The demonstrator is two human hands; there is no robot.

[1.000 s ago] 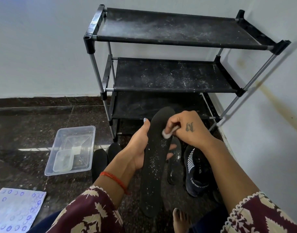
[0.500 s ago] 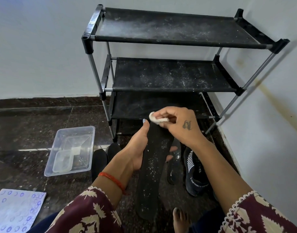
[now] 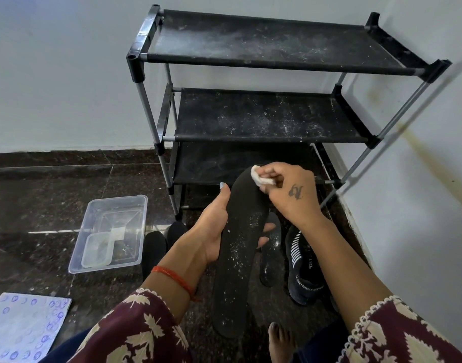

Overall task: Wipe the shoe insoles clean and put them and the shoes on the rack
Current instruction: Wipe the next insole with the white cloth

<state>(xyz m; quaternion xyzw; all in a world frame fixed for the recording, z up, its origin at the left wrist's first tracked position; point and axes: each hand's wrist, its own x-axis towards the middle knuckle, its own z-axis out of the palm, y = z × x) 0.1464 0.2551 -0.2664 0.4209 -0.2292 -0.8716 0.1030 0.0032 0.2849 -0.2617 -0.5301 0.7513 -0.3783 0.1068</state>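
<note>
White wad [image 3: 261, 177] shifted slightly right at toe, pinched by right hand [image 3: 292, 192], left hand [image 3: 211, 229] gripping insole [image 3: 237, 247]

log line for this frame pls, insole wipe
phase: wiping | left hand: holds insole upright | right hand: pinches white wad at insole tip | specks remain lower down | rack: bare | shoe: on floor

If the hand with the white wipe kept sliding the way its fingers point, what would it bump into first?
The right hand pinches the wipe at the insole's far tip, fingers pointing left. Past the tip, the left thumb lies nearest in that line, then the rack's leg; depth is unclear.
</note>
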